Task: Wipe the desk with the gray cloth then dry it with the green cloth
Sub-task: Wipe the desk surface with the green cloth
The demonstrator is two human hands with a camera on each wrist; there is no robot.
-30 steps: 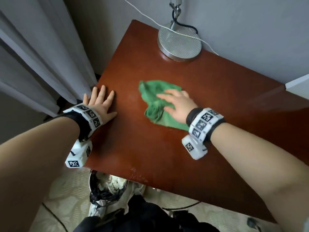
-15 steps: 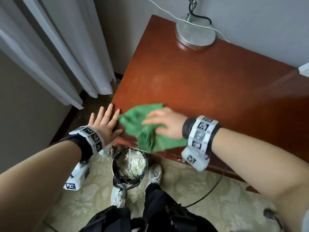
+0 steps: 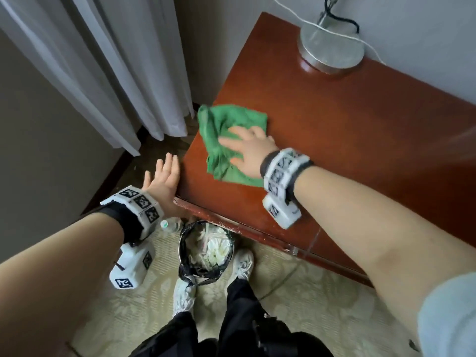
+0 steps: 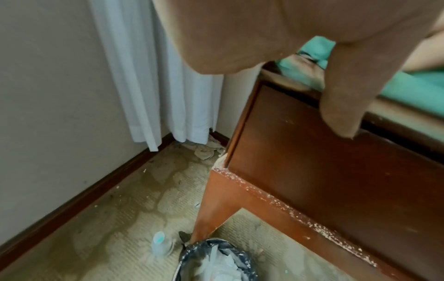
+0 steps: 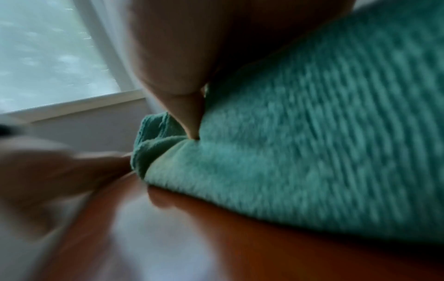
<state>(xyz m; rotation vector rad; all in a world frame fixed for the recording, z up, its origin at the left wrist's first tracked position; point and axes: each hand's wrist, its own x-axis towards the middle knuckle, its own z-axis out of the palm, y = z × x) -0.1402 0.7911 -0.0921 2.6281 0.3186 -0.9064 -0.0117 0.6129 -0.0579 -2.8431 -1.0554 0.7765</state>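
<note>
The green cloth (image 3: pixel 226 140) is pressed flat against the near left corner of the desk (image 3: pixel 347 130) under the right hand (image 3: pixel 248 153), whose fingers are spread and laid straight over the fabric rather than curled round it. One bunched fold of the cloth is seen to overhang the left edge of the desk. The left hand (image 3: pixel 164 179) is held apart and relaxed, fingers straight, braced against the side of the desk and holding nothing. The gray cloth cannot be made out with certainty in any view. Since the cloth is only pinned by flat pressure, it could be pushed over the edge by a stroke carried further left, and it would likely drop towards the waste bin (image 3: pixel 206 251) or the plastic bottle (image 3: pixel 168 225) standing on the floor beneath the corner. A bunched cloth may also leave damp streaks where only its folds meet the wood. A sweep taken far towards the wall could catch the lamp base (image 3: pixel 332 47) or its white cord (image 3: pixel 288 11).
</note>
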